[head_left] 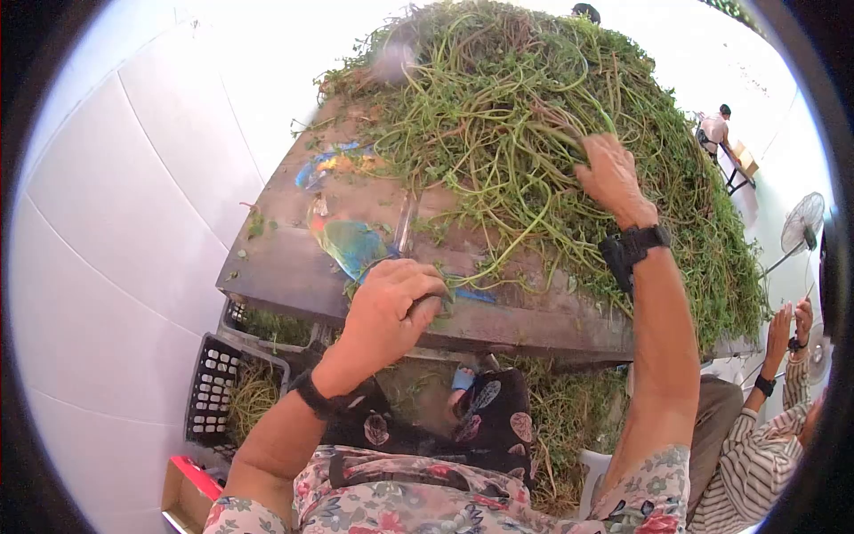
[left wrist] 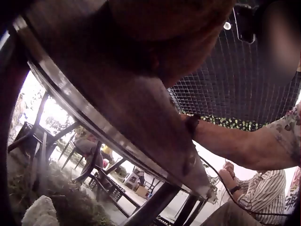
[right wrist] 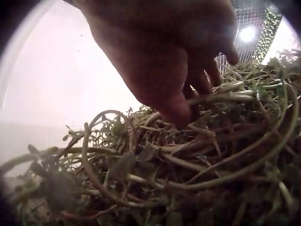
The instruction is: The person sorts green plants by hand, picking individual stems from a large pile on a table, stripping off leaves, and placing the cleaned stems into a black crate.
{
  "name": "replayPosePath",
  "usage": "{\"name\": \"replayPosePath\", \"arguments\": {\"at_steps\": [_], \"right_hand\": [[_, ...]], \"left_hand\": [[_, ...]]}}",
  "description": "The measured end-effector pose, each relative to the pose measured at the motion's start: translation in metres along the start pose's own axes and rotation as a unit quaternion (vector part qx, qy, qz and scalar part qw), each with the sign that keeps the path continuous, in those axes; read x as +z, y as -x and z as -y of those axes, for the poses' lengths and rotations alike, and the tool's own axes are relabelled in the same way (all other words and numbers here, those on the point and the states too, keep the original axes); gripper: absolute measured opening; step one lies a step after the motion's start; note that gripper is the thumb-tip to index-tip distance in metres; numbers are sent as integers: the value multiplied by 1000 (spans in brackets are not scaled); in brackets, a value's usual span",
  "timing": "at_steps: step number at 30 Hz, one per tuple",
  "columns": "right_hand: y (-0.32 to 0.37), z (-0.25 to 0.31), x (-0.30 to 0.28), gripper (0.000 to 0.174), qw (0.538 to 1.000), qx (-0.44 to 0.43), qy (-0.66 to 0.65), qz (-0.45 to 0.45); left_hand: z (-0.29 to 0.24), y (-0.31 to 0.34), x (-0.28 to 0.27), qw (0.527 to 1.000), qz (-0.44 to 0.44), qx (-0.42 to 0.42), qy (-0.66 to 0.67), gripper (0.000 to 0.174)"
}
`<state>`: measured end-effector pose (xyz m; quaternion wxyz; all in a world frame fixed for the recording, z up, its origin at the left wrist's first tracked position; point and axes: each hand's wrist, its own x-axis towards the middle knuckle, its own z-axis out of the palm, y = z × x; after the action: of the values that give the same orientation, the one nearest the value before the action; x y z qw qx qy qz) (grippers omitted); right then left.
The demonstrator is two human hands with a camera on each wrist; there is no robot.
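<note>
A big heap of leafy green stems (head_left: 507, 107) covers much of the table in the head view. My right hand (head_left: 614, 178) reaches into the heap, thumb and fingers around a thick stem (right wrist: 225, 98). Close to the table's front edge, my left hand (head_left: 391, 303) has its fingers curled over the tabletop. Bits of green sprig (head_left: 447, 307) show at its fingertips, beside a dark patch between fingers and thumb. In the left wrist view that hand is a dark shape above the table, its fingertips hidden. Each wrist wears a black band.
The brown tabletop (head_left: 276, 245) carries a colourful parrot picture (head_left: 351, 240). Beneath its front edge stands a black crate (head_left: 213, 383) of stems, with more stems on the floor (head_left: 569, 418). Another person in a striped shirt (head_left: 747, 472) sits at right, near a fan (head_left: 802, 222).
</note>
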<state>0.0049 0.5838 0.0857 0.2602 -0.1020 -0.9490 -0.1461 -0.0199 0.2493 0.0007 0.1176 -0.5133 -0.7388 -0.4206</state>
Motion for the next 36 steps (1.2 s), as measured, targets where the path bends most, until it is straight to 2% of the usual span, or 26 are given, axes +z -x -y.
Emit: {"name": "replayPosePath", "arguments": {"at_steps": [3, 4, 7, 9, 15, 16, 17, 19, 20, 23, 24, 25, 27, 29, 33, 34, 36], "right_hand": [[-5, 5, -18, 22, 987, 67, -13, 144], [1, -8, -13, 24, 1000, -20, 5, 12], [10, -20, -62, 26, 989, 111, -76, 59], [19, -37, -84, 29, 992, 83, -97, 21], [27, -89, -101, 38, 954, 247, -169, -17], [27, -103, -97, 36, 958, 233, -154, -59], [27, -117, -102, 34, 922, 275, -255, -94], [23, -127, -114, 30, 811, 343, -448, -155], [22, -126, -110, 23, 745, 329, -520, -260], [21, -105, -110, 23, 771, 317, -476, -279], [21, -74, -112, 25, 815, 290, -452, -218], [20, -56, -111, 25, 851, 274, -433, -114], [20, -38, -107, 26, 891, 232, -379, 96], [12, -55, -101, 26, 874, 261, -409, -2], [6, -33, -111, 28, 815, 306, -461, -175], [8, -35, -109, 31, 860, 257, -427, -108], [16, 0, -104, 32, 894, 211, -392, -44]], "left_hand": [[0, 0, -1, 1000, 5, 0, 6, 13], [0, 0, -2, 1000, 3, 4, 5, 14], [1, 1, -1, 1000, -4, 5, 3, 14], [3, 2, 1, 1000, -13, 6, -2, 15], [-2, 0, -1, 1000, 6, 3, 13, 14], [-2, 0, 0, 1000, 3, 7, 5, 13], [-2, 0, 1, 1000, -1, 11, -3, 13], [-2, 1, 1, 1000, -6, 11, -11, 12], [-3, 1, 1, 1000, -6, 10, -12, 12], [-3, 1, 1, 1000, 1, 8, -11, 11], [-3, 1, 1, 1000, 3, 7, -10, 11], [-3, 2, 1, 1000, 0, 6, -11, 11], [-2, 2, 1, 1000, -6, 6, -14, 11], [-1, 1, 1, 1000, -7, 12, -4, 11], [-1, 3, 1, 1000, -5, 8, -15, 14], [-2, 2, 1, 1000, -8, 3, -3, 14], [-3, 3, -1, 1000, -16, -12, 18, 14]]}}
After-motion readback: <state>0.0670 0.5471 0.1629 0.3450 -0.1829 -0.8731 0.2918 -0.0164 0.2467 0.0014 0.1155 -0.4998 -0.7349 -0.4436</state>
